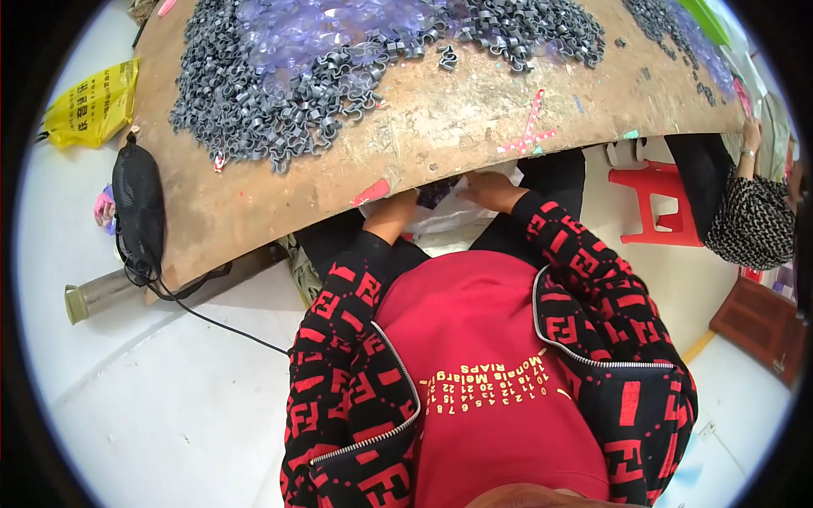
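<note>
My left hand (391, 215) left of white bag (445, 219), right hand (495, 191) at its right; fingers partly hidden, can't tell if gripping. Bag under near edge of surface (461, 114), some dark pieces (435, 194) inside. Far: grey clips (275, 123), purple pieces (292, 42) heaped; much apparently left.

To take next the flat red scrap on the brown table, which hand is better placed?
Probably the left hand: it is nearer the scrap; the right hand is farther, at white plastic.
</note>
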Available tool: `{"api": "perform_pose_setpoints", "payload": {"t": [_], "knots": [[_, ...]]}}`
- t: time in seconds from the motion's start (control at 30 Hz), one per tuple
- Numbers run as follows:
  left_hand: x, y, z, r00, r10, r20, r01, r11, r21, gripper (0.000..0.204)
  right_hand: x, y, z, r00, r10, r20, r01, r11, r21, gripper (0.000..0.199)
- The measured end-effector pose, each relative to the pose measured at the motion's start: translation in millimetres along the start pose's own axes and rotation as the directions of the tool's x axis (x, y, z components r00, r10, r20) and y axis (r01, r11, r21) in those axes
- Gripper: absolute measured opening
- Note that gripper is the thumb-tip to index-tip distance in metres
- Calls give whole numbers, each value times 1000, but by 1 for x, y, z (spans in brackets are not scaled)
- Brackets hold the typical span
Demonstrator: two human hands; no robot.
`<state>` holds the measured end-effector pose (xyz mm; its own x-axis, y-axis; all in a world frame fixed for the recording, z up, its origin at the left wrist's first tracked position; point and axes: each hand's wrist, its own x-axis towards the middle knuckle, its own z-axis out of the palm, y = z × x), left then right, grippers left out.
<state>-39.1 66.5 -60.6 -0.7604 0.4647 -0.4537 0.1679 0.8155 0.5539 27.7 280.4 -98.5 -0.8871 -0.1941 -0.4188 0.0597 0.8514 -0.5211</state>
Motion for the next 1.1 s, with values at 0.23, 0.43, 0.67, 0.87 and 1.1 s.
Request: {"api": "perform_pose_setpoints", "payload": {"t": [0.23,0.43,0.67,0.87,1.1], "knots": [[-7,-37,19,993,-117,-32,121,964,235,58,24,3,18,864,-178,470,265,956,-125,36],[-53,-5,30,977,100,191,-202,733,650,58,59,-12,17,947,-322,-13,320,943,-88,39],[-45,-4,18,978,54,-201,58,856,514,48,36,-20,-22,946,-311,85,316,947,-54,39],[-54,2,-4,967,245,66,-252,886,389,59,3,-22,-11,820,-199,536,328,931,-157,35],[-96,38,-53,875,430,224,-464,877,129,32,-48,-117,-110,813,-468,347,470,879,82,19]]}}
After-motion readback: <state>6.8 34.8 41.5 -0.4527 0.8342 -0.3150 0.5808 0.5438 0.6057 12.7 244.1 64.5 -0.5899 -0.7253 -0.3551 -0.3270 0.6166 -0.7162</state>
